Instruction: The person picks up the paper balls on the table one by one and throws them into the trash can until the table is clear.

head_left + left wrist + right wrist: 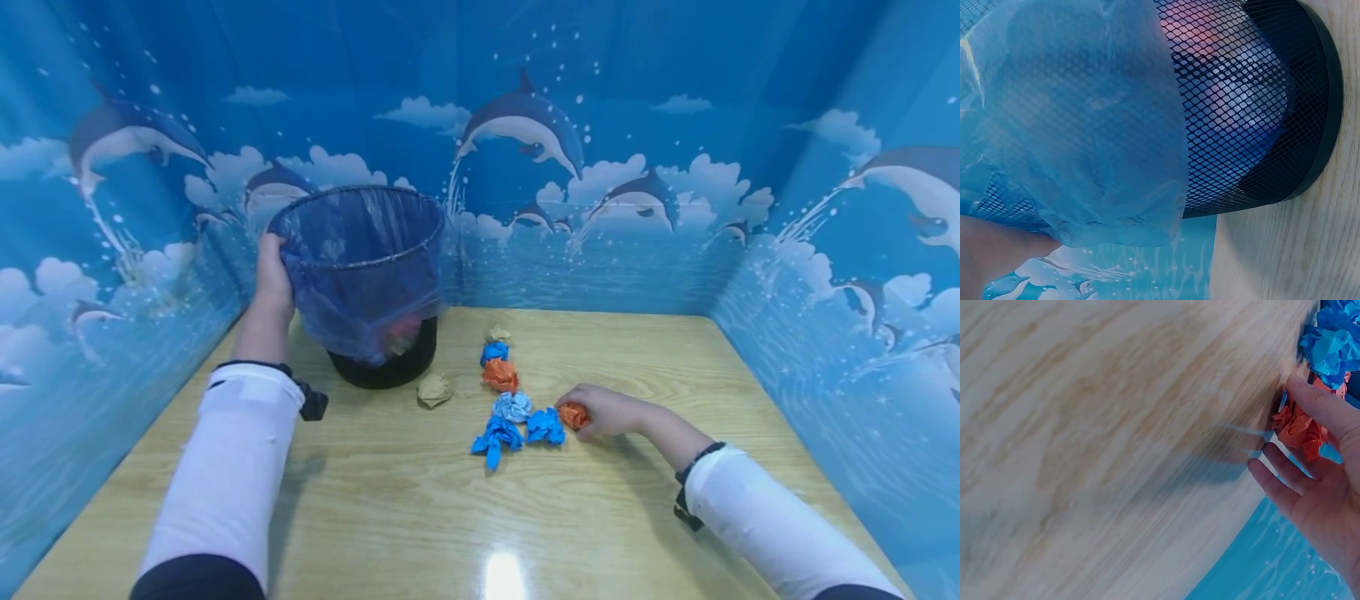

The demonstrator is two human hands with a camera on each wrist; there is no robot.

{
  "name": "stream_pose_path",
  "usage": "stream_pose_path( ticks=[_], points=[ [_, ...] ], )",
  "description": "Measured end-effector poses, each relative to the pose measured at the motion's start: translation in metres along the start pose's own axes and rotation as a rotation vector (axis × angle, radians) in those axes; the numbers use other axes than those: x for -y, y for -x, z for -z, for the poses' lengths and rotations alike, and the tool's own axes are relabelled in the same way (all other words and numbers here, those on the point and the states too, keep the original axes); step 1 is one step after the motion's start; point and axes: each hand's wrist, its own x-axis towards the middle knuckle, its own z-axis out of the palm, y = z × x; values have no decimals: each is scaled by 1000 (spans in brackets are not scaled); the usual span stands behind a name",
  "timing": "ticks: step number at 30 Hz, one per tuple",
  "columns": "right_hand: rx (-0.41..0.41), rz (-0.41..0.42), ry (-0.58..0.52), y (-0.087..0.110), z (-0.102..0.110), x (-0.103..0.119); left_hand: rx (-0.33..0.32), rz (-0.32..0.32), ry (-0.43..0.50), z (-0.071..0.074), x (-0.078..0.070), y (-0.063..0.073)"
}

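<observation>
My left hand (274, 275) grips the rim of a black mesh wastebasket (390, 371) at its left side. A translucent blue bag (360, 308) lines the basket and hangs over its outside. Through the mesh in the left wrist view, crumpled paper (1241, 94) shows inside the basket. On the right, my right hand (611, 410) holds an orange paper ball (575, 415) between thumb and fingers, low at the tabletop. Two of its fingers (1275, 484) extend beside the ball in the right wrist view. Just left of it lies a blue paper ball (545, 426).
Other crumpled papers form a rough line on the wooden table (420, 500): a blue one (498, 440), a light blue one (513, 406), an orange one (500, 375) and more behind. A tan ball (433, 390) lies near the basket. Dolphin-print curtains (637, 267) enclose the table.
</observation>
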Motion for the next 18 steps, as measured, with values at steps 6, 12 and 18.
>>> stream_pose_path(
  ticks=[6,12,18],
  points=[
    [-8,-18,-16,1,0,0,14,1,16,-1,0,-1],
    [-32,-31,-33,0,4,-1,17,4,13,1,-1,-1],
    [-58,-31,-37,-1,4,-5,6,-34,35,1,1,1]
  ],
)
